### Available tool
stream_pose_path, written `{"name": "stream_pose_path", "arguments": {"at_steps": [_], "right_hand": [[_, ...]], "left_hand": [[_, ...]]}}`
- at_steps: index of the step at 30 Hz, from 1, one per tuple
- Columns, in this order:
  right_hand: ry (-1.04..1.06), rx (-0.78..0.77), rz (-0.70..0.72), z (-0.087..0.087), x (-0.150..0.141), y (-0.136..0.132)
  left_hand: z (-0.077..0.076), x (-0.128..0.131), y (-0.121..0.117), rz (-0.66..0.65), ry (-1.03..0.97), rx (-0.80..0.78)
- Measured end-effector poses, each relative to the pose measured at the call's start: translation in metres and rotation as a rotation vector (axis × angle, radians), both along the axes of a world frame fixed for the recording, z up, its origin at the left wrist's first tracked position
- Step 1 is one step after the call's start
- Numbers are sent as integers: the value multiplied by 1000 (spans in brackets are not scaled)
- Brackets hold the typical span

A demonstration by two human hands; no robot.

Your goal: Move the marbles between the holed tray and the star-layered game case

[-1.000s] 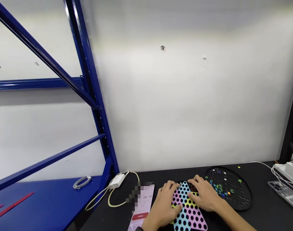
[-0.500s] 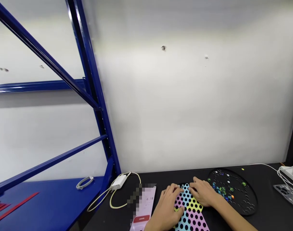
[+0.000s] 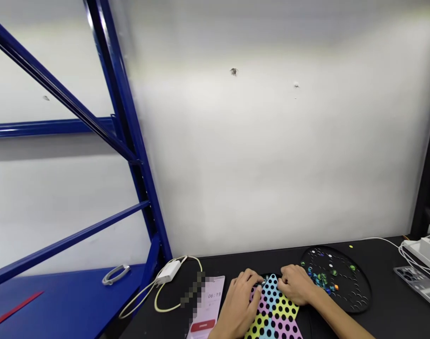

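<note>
A bright board with pink, blue and yellow fields and black holes lies on the black table at the bottom centre. My left hand rests on its left side with fingers curled at the far tip. My right hand rests on its right side, fingers curled and pinched near the same tip. What the fingertips hold is too small to make out. A round black tray with several coloured marbles lies just right of my right hand.
A phone with a timer screen lies left of the board. A white charger and its cable sit near the blue shelf frame. White devices and cables lie at the right edge. A white wall stands behind.
Both hands have drawn closer together at the board's far tip, and the right hand's fingers have curled in. The view shifted slightly.
</note>
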State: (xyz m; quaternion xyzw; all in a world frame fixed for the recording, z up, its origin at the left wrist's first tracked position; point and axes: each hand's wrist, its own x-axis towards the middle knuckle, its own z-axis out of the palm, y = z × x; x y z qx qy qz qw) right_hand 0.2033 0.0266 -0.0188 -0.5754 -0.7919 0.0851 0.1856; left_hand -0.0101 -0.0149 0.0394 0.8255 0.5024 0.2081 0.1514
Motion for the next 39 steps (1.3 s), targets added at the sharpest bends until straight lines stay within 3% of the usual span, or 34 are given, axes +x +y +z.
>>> {"name": "stream_pose_path", "arguments": {"at_steps": [7, 12, 15, 19, 24, 28, 31, 35, 39], "right_hand": [[172, 120, -97, -9, 0, 3], [280, 157, -215, 2, 26, 14], [189, 188, -349, 7, 58, 15], [-24, 118, -469, 3, 94, 12], [-99, 127, -514, -5, 102, 13], [-62, 195, -489, -2, 100, 15], [87, 184, -418, 3, 94, 13], [275, 160, -242, 12, 67, 4], [281, 142, -21, 19, 28, -11]], "left_hand": [[4, 0, 0, 18, -24, 2], [2, 0, 1, 49, -5, 30], [3, 3, -1, 70, 62, -13], [6, 8, -9, 49, 183, -79], [9, 13, -16, 31, 263, -127], [14, 16, -18, 39, 300, -171], [15, 15, -18, -38, 306, -206], [9, 13, -18, -223, 283, -227], [5, 13, -18, -277, 273, -219]]}}
